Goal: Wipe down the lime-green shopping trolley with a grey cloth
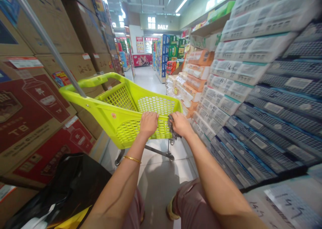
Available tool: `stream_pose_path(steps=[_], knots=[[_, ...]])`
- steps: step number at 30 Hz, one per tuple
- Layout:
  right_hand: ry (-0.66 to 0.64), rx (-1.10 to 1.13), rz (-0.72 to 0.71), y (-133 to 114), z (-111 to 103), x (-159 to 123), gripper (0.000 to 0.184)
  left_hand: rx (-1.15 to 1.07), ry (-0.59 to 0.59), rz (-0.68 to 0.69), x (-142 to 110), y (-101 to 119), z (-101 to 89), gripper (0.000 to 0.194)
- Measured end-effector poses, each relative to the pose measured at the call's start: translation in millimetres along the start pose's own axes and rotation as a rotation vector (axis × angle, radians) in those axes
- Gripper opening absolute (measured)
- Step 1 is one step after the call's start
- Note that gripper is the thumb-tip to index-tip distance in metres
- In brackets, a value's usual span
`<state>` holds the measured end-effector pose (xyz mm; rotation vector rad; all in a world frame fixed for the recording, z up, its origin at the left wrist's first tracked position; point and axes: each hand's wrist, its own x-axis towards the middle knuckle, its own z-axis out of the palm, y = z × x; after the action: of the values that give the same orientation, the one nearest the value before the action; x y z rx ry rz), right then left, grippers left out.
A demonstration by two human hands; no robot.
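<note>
A lime-green shopping cart [100,108] with a perforated plastic basket stands in front of me, turned sideways across the aisle. My left hand [149,124] is closed over the upper edge of its near side. At the cart's right-hand corner, my right hand [180,124] is closed around a crumpled grey cloth [173,128], pressed against the rim; part of the cloth hangs below the fingers. No goods show inside the part of the basket I can see.
Stacked cardboard cartons [37,128] wall the left side. Piled white tissue packs [226,81] and dark checked packs [271,121] line the right. A black bag [72,178] lies at lower left. A grey metal pole [50,41] rises by the cart. Tiled floor [146,71] runs ahead to shelves.
</note>
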<state>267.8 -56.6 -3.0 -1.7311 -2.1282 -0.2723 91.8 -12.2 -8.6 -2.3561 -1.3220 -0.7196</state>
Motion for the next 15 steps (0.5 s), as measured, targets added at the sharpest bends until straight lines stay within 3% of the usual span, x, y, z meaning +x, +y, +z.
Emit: stream_pose_path(steps=[9, 12, 15], knots=[[0.111, -0.035, -0.044, -44, 17, 13, 0.03, 0.03, 0.04, 0.017, -2, -1, 4.6, 0.031], [0.138, -0.024, -0.067, -43, 21, 12, 0.034, 0.026, 0.035, 0.031, -3, -2, 3.2, 0.032], [0.107, 0.007, -0.117, -27, 19, 9, 0.034, 0.013, 0.028, 0.045, -3, -3, 0.7, 0.034]])
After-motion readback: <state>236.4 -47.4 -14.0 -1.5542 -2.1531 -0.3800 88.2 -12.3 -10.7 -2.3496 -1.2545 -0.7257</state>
